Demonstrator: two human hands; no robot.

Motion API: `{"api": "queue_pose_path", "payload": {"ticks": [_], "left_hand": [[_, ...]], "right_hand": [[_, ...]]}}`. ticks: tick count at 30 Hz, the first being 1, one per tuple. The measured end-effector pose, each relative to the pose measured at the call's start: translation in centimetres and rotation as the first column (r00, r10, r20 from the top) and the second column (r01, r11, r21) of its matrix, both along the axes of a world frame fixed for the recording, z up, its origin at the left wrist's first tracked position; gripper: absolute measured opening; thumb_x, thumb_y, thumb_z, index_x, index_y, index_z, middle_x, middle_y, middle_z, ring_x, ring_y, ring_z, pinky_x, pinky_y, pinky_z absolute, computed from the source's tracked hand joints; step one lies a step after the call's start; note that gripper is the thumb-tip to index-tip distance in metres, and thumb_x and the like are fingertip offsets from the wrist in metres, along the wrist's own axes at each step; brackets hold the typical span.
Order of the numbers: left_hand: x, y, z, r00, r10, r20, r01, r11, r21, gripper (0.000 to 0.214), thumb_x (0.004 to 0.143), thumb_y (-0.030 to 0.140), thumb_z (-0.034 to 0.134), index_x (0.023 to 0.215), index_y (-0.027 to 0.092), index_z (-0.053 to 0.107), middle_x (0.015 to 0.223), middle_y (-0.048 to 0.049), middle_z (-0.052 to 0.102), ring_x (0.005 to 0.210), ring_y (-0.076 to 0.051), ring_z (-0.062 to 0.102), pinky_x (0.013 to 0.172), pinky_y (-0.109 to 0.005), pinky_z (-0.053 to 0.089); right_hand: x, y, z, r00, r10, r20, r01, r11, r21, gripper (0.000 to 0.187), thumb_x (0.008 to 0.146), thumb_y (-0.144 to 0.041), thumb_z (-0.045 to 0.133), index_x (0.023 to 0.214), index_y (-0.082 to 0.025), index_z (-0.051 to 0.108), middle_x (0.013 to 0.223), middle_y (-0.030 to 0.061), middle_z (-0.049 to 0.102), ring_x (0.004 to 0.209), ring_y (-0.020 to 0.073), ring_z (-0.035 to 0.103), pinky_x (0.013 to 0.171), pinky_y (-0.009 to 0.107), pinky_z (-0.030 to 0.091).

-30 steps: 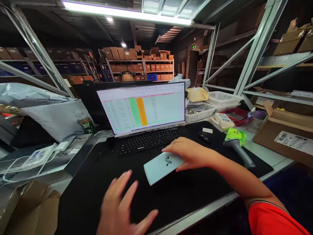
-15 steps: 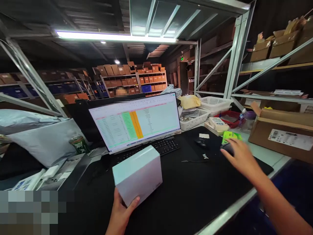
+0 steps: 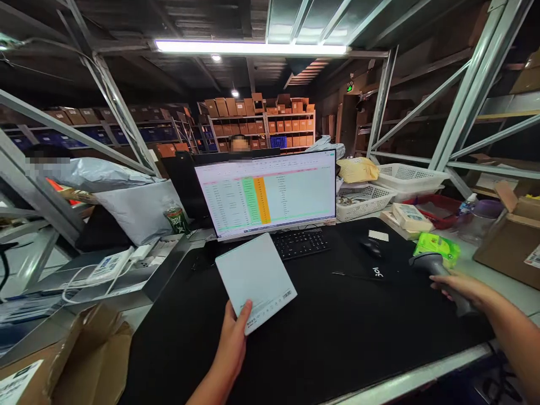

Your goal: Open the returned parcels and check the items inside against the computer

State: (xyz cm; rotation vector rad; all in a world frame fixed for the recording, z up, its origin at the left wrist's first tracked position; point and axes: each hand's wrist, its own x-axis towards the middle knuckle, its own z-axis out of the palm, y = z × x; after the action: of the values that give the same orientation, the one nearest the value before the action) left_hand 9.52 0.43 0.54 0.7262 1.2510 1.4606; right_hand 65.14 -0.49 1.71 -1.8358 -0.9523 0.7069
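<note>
My left hand (image 3: 235, 329) is closed on the lower left corner of a white box (image 3: 255, 275), thumb on its broad face. That face is turned toward me and carries a barcode and small print along its lower edge. The box is raised in front of the keyboard (image 3: 301, 243). At the right, my right hand (image 3: 458, 288) is wrapped around the handle of a grey handheld barcode scanner (image 3: 430, 262). The scanner's head points left, close to a green packet (image 3: 437, 248). Some fingers of the right hand are hidden behind the handle.
A monitor (image 3: 295, 194) showing a spreadsheet stands behind the keyboard. A mouse (image 3: 372, 246) lies on the black mat (image 3: 320, 337). White baskets (image 3: 365, 205) and a carton (image 3: 512, 242) stand to the right. An open carton (image 3: 90, 360) is at lower left. A person (image 3: 239, 145) is beyond the monitor.
The right hand has gripped the scanner and lifted it. The left hand has turned the box so its printed face shows. The view has shifted left.
</note>
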Motion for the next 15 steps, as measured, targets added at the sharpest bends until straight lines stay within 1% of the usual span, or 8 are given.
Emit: {"api": "queue_pose_path", "payload": {"ticks": [2, 3, 5, 8, 10, 11, 13, 15], "left_hand": [[0.9, -0.5, 0.1, 0.99, -0.031, 0.139, 0.05, 0.99, -0.132, 0.053, 0.087, 0.049, 0.078, 0.13, 0.022, 0.062, 0.136, -0.0155, 0.069, 0.121, -0.033, 0.07, 0.099, -0.053, 0.063], [1.2, -0.5, 0.1, 0.985, -0.037, 0.169, 0.065, 0.985, -0.159, 0.047, 0.09, 0.045, 0.075, 0.129, 0.022, 0.062, 0.136, -0.0156, 0.07, 0.12, -0.032, 0.07, 0.097, -0.053, 0.064], [1.7, -0.4, 0.0, 0.991, -0.03, 0.129, 0.047, 0.991, -0.129, 0.044, 0.091, 0.041, 0.074, 0.127, 0.021, 0.061, 0.135, -0.0153, 0.07, 0.118, -0.031, 0.072, 0.097, -0.053, 0.064], [1.7, -0.1, -0.4, 0.999, 0.023, 0.025, -0.021, 0.999, -0.05, 0.049, 0.088, 0.044, 0.078, 0.126, 0.022, 0.057, 0.136, -0.0135, 0.068, 0.121, -0.029, 0.07, 0.108, -0.053, 0.058], [1.2, -0.1, -0.6, 0.999, 0.049, -0.016, -0.049, 0.999, -0.023, 0.056, 0.084, 0.05, 0.08, 0.127, 0.024, 0.055, 0.138, -0.0124, 0.067, 0.126, -0.029, 0.068, 0.116, -0.053, 0.052], [0.9, -0.2, -0.6, 0.997, 0.059, -0.041, -0.059, 0.998, -0.009, 0.061, 0.082, 0.053, 0.081, 0.128, 0.024, 0.053, 0.138, -0.012, 0.066, 0.128, -0.03, 0.066, 0.118, -0.053, 0.049], [0.4, -0.6, -0.6, 0.992, 0.084, -0.094, -0.082, 0.996, 0.019, 0.069, 0.078, 0.059, 0.082, 0.129, 0.025, 0.051, 0.138, -0.0118, 0.065, 0.132, -0.031, 0.062, 0.121, -0.054, 0.044], [0.1, -0.9, -0.5, 0.985, 0.105, -0.139, -0.101, 0.994, 0.035, 0.074, 0.075, 0.063, 0.082, 0.129, 0.024, 0.05, 0.138, -0.0124, 0.064, 0.136, -0.033, 0.059, 0.123, -0.055, 0.041]], "right_hand": [[-3.6, -0.8, 2.2, 0.992, 0.111, -0.052, -0.113, 0.993, -0.023, 0.035, 0.069, -0.056, 0.077, 0.079, -0.026, 0.061, 0.071, 0.0094, 0.068, 0.05, 0.0198, 0.053, 0.049, 0.035, 0.047], [-5.9, -1.3, 3.4, 0.976, 0.203, -0.083, -0.206, 0.978, -0.029, 0.04, 0.066, -0.058, 0.079, 0.077, -0.024, 0.061, 0.071, 0.0082, 0.068, 0.049, 0.0179, 0.052, 0.047, 0.032, 0.045], [-11.0, -2.6, 5.4, 0.905, 0.409, -0.113, -0.411, 0.912, 0.006, 0.046, 0.067, -0.062, 0.081, 0.08, -0.022, 0.062, 0.067, 0.0041, 0.063, 0.049, 0.0154, 0.05, 0.047, 0.028, 0.043], [-18.4, -4.3, 7.3, 0.786, 0.613, -0.081, -0.616, 0.788, -0.011, 0.043, 0.073, -0.054, 0.082, 0.092, -0.019, 0.067, 0.064, -0.0009, 0.057, 0.05, 0.0133, 0.047, 0.045, 0.023, 0.038], [-21.8, -4.9, 7.7, 0.715, 0.699, -0.025, -0.7, 0.714, -0.018, 0.033, 0.078, -0.045, 0.079, 0.095, -0.018, 0.07, 0.072, 0.0006, 0.061, 0.056, 0.0131, 0.049, 0.048, 0.022, 0.041], [-22.9, -5.1, 7.6, 0.687, 0.727, -0.004, -0.727, 0.687, -0.021, 0.028, 0.08, -0.04, 0.077, 0.095, -0.017, 0.071, 0.078, 0.0018, 0.063, 0.059, 0.0131, 0.051, 0.049, 0.022, 0.043], [-24.1, -5.1, 7.1, 0.655, 0.756, -0.01, -0.755, 0.654, -0.04, 0.024, 0.082, -0.033, 0.073, 0.099, -0.017, 0.072, 0.085, 0.0023, 0.065, 0.06, 0.0125, 0.052, 0.048, 0.02, 0.043], [-24.4, -5.0, 6.5, 0.64, 0.765, -0.069, -0.768, 0.636, -0.075, 0.026, 0.083, -0.031, 0.07, 0.106, -0.019, 0.071, 0.082, 0.0004, 0.063, 0.055, 0.0113, 0.051, 0.044, 0.019, 0.038]]}}
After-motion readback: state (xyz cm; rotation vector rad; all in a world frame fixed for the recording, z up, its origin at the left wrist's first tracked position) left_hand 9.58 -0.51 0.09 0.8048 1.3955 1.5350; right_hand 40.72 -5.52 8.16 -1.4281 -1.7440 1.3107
